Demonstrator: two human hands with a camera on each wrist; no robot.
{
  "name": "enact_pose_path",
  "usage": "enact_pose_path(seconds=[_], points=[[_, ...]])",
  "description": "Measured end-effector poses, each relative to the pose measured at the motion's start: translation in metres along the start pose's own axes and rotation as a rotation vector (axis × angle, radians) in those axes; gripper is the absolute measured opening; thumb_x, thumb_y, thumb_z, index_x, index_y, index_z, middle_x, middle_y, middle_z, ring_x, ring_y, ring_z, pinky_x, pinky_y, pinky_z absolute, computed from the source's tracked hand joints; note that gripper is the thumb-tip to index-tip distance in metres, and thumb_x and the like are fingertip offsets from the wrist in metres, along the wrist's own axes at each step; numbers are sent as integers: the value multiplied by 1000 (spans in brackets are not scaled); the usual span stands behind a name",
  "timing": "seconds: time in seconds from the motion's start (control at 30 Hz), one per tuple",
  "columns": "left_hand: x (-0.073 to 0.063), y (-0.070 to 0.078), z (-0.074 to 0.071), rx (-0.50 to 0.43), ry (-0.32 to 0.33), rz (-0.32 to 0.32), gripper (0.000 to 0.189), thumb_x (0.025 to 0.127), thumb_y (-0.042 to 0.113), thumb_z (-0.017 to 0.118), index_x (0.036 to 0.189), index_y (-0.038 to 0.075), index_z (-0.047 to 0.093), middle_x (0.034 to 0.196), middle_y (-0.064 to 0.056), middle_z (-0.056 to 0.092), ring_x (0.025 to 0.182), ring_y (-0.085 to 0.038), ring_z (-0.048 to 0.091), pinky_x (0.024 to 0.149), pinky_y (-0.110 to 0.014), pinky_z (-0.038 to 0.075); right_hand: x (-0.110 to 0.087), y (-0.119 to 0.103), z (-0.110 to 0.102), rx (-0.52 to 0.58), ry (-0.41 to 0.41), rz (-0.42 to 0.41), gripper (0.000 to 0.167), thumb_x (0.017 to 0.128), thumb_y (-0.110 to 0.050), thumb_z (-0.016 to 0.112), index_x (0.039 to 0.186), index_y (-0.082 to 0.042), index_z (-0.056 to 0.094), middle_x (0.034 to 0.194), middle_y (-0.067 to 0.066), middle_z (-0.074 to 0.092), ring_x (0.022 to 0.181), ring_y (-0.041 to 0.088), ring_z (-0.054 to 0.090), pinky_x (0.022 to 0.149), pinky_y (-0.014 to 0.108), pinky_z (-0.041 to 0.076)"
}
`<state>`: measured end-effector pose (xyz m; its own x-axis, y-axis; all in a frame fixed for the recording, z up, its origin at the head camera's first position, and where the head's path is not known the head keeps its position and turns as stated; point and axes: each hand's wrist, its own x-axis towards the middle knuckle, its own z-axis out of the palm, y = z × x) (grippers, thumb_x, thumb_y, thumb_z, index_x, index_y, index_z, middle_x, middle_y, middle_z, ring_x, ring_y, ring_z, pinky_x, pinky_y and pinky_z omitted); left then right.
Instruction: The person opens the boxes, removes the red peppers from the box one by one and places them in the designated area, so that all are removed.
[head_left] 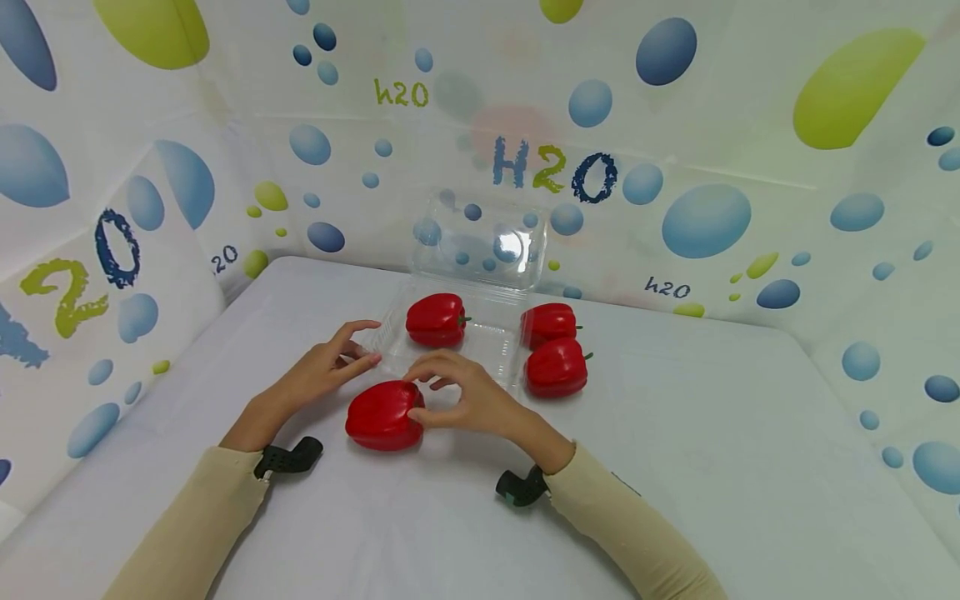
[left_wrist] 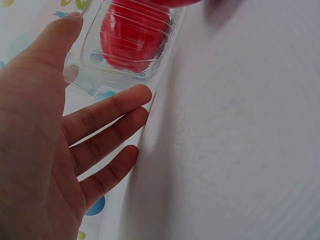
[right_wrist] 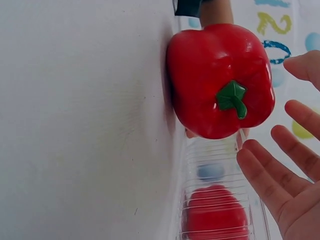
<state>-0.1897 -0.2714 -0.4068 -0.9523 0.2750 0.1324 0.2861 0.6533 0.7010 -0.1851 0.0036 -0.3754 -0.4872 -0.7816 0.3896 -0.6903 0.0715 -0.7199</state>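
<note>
In the head view a red bell pepper (head_left: 384,416) lies on its side on the cloth, in front of a clear plastic clamshell box (head_left: 491,343). My right hand (head_left: 467,395) is at that pepper's right end, fingers spread; the right wrist view shows its green stem (right_wrist: 232,97) facing the palm. My left hand (head_left: 324,367) is at the box's left side, thumb and forefinger at its edge. In the left wrist view its other fingers (left_wrist: 107,116) stretch out loosely. Inside the box sits another red bell pepper (head_left: 437,320).
The box's lid (head_left: 480,237) stands raised against the printed backdrop (head_left: 750,108). Two more red bell peppers, a front one (head_left: 556,367) and a back one (head_left: 550,325), lie at the box's right side. White cloth (head_left: 712,450) covers the table.
</note>
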Motion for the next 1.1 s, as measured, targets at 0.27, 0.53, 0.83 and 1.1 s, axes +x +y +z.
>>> enact_pose_path(seconds=[0.27, 0.53, 0.83, 1.1], points=[[0, -1, 0, 0, 1, 4, 60, 96, 27, 61, 147, 18, 30, 114, -19, 66, 100, -32, 64, 87, -50, 55, 0, 1, -3, -10, 49, -17, 42, 79, -8, 76, 118, -2, 61, 122, 12, 59, 111, 28, 57, 89, 41, 55], [1, -2, 1, 1, 3, 5, 61, 96, 26, 61, 147, 17, 30, 113, -19, 66, 99, -31, 64, 86, -49, 55, 0, 3, -5, -3, 86, -28, 43, 78, -7, 78, 117, -2, 61, 121, 12, 60, 113, 19, 56, 90, 34, 54], [1, -1, 0, 1, -2, 0, 61, 96, 27, 61, 148, 17, 30, 114, -18, 66, 101, -32, 63, 87, -49, 54, -1, 6, -8, 39, 119, -47, 43, 78, -5, 77, 117, -1, 60, 119, 13, 60, 112, 21, 56, 88, 49, 54], [1, -1, 0, 6, 1, -3, 60, 96, 28, 60, 148, 18, 30, 114, -18, 66, 101, -31, 64, 87, -49, 54, -1, 11, -10, 30, 174, -63, 40, 79, -3, 76, 116, 0, 61, 118, 14, 61, 111, 22, 57, 88, 53, 53]])
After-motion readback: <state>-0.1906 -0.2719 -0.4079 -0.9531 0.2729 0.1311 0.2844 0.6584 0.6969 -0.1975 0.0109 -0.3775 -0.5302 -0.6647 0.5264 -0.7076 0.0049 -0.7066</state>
